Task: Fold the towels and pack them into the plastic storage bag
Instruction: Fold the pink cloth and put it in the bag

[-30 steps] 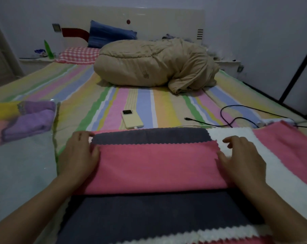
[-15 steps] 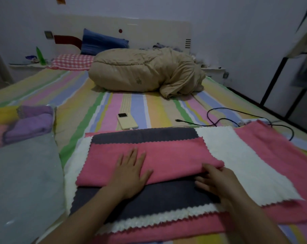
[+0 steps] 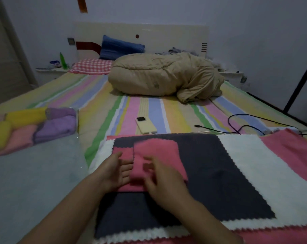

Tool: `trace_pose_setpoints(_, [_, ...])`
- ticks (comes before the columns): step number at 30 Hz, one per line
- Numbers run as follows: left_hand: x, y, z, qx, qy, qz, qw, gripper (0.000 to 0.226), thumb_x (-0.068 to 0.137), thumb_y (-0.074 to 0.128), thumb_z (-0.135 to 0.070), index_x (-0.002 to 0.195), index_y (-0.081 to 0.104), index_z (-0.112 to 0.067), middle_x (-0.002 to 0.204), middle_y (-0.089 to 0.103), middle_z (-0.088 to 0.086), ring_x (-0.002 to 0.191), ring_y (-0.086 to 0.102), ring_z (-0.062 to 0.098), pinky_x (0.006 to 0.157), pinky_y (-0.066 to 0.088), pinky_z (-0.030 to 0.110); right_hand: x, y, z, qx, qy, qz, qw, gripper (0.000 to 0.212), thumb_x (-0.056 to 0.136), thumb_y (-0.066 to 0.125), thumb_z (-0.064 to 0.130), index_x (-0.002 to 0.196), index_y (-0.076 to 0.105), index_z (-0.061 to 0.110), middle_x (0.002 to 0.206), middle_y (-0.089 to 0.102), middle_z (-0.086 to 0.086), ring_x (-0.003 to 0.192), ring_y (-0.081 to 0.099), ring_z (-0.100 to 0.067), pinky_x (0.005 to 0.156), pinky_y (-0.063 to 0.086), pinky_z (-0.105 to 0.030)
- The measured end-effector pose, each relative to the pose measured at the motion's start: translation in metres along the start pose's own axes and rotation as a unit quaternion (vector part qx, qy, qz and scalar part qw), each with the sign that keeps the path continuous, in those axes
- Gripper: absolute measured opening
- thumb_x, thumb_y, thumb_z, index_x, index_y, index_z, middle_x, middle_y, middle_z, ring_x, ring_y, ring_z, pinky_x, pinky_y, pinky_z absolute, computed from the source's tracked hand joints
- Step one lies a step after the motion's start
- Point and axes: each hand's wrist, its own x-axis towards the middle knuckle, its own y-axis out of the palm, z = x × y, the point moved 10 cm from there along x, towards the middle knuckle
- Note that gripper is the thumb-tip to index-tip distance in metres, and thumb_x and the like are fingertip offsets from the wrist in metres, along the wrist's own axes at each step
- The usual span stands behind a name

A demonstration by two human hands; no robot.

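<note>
Pink towel (image 3: pixel 156 150) sits half-folded on the dark grey towel (image 3: pixel 210 173) on the bed (image 3: pixel 149 113), left hand (image 3: pixel 114 171) flat with straight fingers (image 3: pixel 116 156) pinning it, right hand (image 3: pixel 161 182) too blurred to read its grip, and a loose flap could spring open and skew the fold.

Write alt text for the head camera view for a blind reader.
Two hands work a half-folded pink towel atop a dark grey towel on a striped bed: the left hand lies flat on it, the blurred right hand over its fold. Left lies a plastic storage bag holding folded towels; beyond, a phone and a beige duvet.
</note>
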Motion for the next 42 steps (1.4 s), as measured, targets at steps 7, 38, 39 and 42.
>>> trace_pose_setpoints(7, [0.01,0.0,-0.013,0.214,0.111,-0.062,0.969,0.021,0.087,0.067,-0.029,0.075,0.062,-0.013,0.063,0.059,0.003,0.053,0.054,0.014,0.053,0.047,0.022,-0.022,-0.029,-0.014,0.063,-0.058,-0.094,0.992,0.032,0.087,0.054,0.028,0.117,0.058,0.036,0.115,0.06,0.022,0.106,0.057,0.002,0.089,0.047,-0.021])
trace_pose_setpoints(38, [-0.05,0.005,-0.066,0.66,0.431,-0.264,0.556,0.053,0.062,0.066,0.003,0.115,0.061,-0.002,0.145,0.044,0.018,0.115,0.053,0.038,0.087,0.049,0.042,-0.023,-0.024,-0.05,0.075,0.071,-0.13,0.986,0.044,0.08,0.037,0.037,0.11,0.067,0.026,0.118,0.058,0.012,0.111,0.052,-0.005,0.091,0.041,-0.022])
trace_pose_setpoints(39, [-0.049,0.015,-0.065,0.668,0.446,-0.25,0.541,0.052,0.058,0.069,0.003,0.11,0.064,0.0,0.141,0.047,0.023,0.113,0.056,0.04,0.09,0.049,0.045,-0.021,-0.025,-0.063,0.14,0.129,-0.131,0.973,0.036,0.086,0.042,0.035,0.114,0.062,0.026,0.118,0.055,0.011,0.106,0.053,-0.003,0.09,0.041,-0.024])
trace_pose_setpoints(42, [-0.045,0.05,-0.051,0.672,0.46,-0.143,0.562,0.045,0.082,0.063,-0.014,0.125,0.058,-0.004,0.146,0.043,0.018,0.127,0.049,0.036,0.108,0.037,0.047,-0.022,-0.012,-0.093,0.3,0.298,-0.087,0.902,0.031,0.092,0.054,0.029,0.122,0.048,0.027,0.116,0.056,0.007,0.097,0.056,-0.008,0.09,0.047,-0.034])
